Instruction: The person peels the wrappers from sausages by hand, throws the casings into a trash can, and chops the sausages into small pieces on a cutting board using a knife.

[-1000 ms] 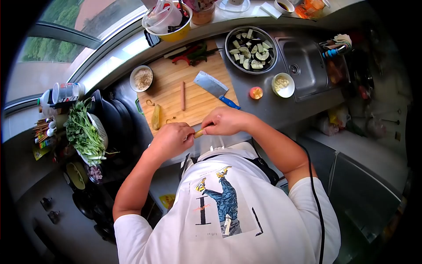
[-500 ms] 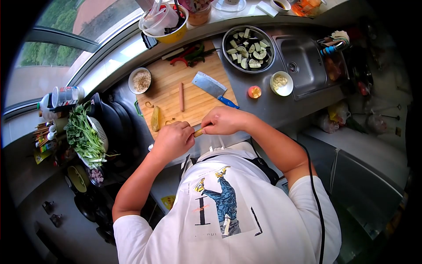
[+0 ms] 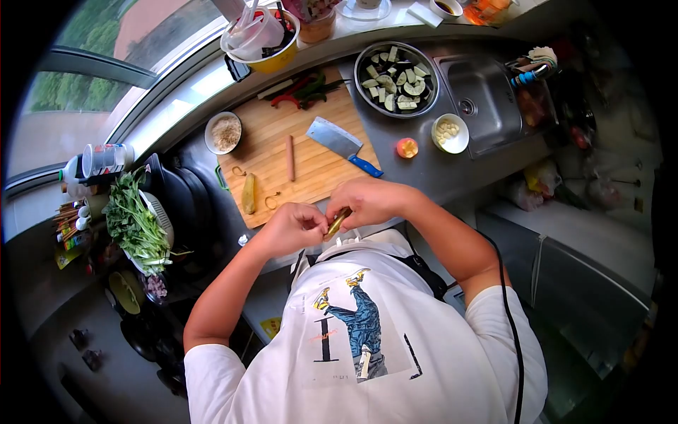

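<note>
Tipped steeper than half a second earlier, the yellow-green piece point(image 3: 339, 221) slanted toward one o'clock, off the five o'clock side of the cutting board point(image 3: 261, 145). Its upper end was pinched in the grip of the right hand point(image 3: 367, 201). At eight o'clock the left hand point(image 3: 296, 227) had turned, fingers curled beside the lower end; whether its grip pinched anything could not be told. On the board, a brown stick point(image 3: 290, 158) lay at eleven, a blue-handled cleaver point(image 3: 335, 138) at twelve. Farther out on the counter point(image 3: 417, 171), a basin point(image 3: 359, 67) of eggplant chunks point(image 3: 411, 90) stood at one.
</note>
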Demonstrator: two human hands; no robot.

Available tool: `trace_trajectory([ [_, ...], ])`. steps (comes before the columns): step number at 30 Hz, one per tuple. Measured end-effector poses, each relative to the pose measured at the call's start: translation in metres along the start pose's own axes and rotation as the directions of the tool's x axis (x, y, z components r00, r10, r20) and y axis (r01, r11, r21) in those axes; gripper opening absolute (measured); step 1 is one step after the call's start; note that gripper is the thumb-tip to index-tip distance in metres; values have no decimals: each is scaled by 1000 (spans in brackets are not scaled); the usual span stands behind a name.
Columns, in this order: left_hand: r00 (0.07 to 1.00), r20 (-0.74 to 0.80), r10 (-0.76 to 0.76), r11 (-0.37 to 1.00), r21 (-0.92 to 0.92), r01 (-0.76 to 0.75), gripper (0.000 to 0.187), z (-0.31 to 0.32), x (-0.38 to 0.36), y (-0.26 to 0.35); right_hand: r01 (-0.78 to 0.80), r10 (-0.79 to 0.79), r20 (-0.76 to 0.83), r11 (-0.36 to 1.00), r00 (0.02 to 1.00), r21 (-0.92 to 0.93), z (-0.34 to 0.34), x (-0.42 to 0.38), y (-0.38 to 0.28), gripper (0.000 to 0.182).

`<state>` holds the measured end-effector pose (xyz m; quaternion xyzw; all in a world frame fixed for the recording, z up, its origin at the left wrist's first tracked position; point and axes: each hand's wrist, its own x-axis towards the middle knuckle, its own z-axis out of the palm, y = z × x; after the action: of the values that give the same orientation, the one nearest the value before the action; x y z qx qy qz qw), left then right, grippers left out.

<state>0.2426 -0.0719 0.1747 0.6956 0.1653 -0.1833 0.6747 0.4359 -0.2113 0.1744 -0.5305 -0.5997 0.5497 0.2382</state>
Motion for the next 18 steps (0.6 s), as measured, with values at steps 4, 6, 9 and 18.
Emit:
trace_trajectory([
  [4, 997, -61, 54, 979, -191, -65, 11, -2, 2, -2, -28, 30, -126, 999, 992, 22, -4, -6, -2, 25],
  [6, 962, -141, 234, 972, 35, -231, 19, -2, -1, 12, -79, 79, -125, 997, 989, 4, -8, -6, -3, 25],
  [9, 944, -94, 315, 870, 427, -248, 18, -4, -3, 13, -140, 133, -122, 989, 984, -48, -10, -4, -2, 24],
  [18, 918, -55, 393, 722, 636, -271, 9, -6, -6, 7, -136, 116, -131, 979, 985, -153, -5, 6, -3, 23],
])
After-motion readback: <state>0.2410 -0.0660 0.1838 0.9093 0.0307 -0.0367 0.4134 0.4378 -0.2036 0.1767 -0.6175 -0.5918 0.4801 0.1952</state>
